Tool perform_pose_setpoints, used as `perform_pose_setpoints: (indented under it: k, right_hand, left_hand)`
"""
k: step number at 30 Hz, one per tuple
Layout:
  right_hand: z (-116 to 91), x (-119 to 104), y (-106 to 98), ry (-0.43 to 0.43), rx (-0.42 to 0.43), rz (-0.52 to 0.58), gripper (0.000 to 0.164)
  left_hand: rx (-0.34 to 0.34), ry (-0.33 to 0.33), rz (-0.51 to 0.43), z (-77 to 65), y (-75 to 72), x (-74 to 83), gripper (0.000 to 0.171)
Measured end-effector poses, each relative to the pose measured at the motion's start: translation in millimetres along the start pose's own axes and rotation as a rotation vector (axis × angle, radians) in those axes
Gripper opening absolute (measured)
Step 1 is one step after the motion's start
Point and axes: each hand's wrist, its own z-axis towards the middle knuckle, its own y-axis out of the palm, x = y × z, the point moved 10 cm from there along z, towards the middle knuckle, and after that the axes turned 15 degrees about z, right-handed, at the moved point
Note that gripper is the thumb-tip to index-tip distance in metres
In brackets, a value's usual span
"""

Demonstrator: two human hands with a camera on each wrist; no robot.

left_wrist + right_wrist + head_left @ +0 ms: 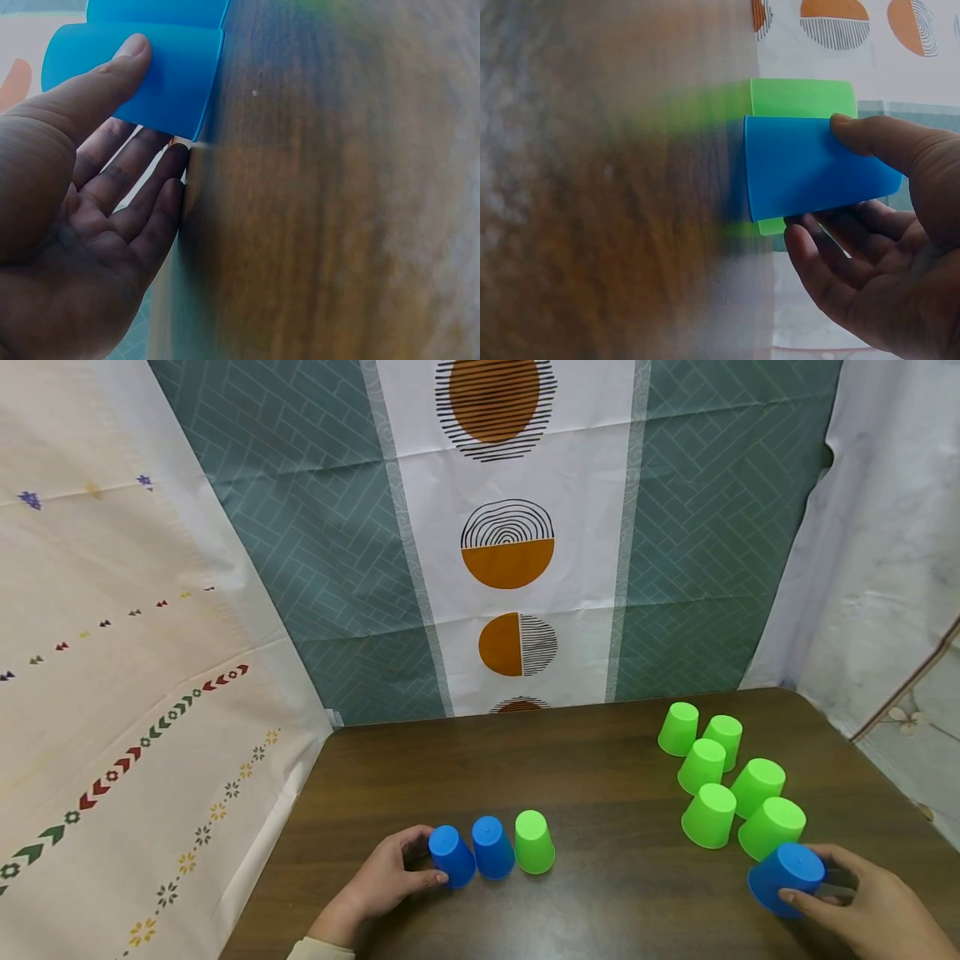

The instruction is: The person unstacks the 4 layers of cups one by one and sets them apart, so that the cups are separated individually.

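Near the front left of the table, my left hand [384,878] holds an upside-down blue cup [453,858] from its left side. In the left wrist view the thumb lies on the wall of that blue cup [176,79], with the other fingers behind it. Beside it stand a second blue cup [492,850] and a green cup [535,845], also upside down. At the right, my right hand [873,893] grips another upside-down blue cup [810,165] between thumb and fingers. Whether its rim touches the table I cannot tell.
Several upside-down green cups [708,817] stand in a cluster on the right of the brown wooden table [600,760], just beyond the right hand's cup. A patterned cloth [502,560] hangs behind the table, and a cream embroidered cloth [150,635] hangs at the left.
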Motion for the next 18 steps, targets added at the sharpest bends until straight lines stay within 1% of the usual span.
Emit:
perform_pose_setpoints:
  k: [4,8,15,18]
  right_hand:
    - [1.1,4.0,0.9,0.003,-0.006,0.003,0.091]
    - [0.7,2.2,0.0,-0.003,-0.001,-0.001,0.091]
    - [-1.4,-6.7,-2.5,-0.051,0.013,-0.004,0.091]
    - [-3.3,-13.1,-6.1,-0.081,0.043,-0.002,0.093]
  left_hand:
    - [-0.001,-0.005,-0.004,0.2,-0.3,-0.7,0.051]
    - [-0.002,-0.006,-0.005,0.2,-0.6,-0.2,0.051]
    - [-0.002,-0.007,-0.004,0.1,-1.5,-0.6,0.052]
    - [-0.002,-0.006,-0.004,-0.3,-1.3,-0.3,0.052]
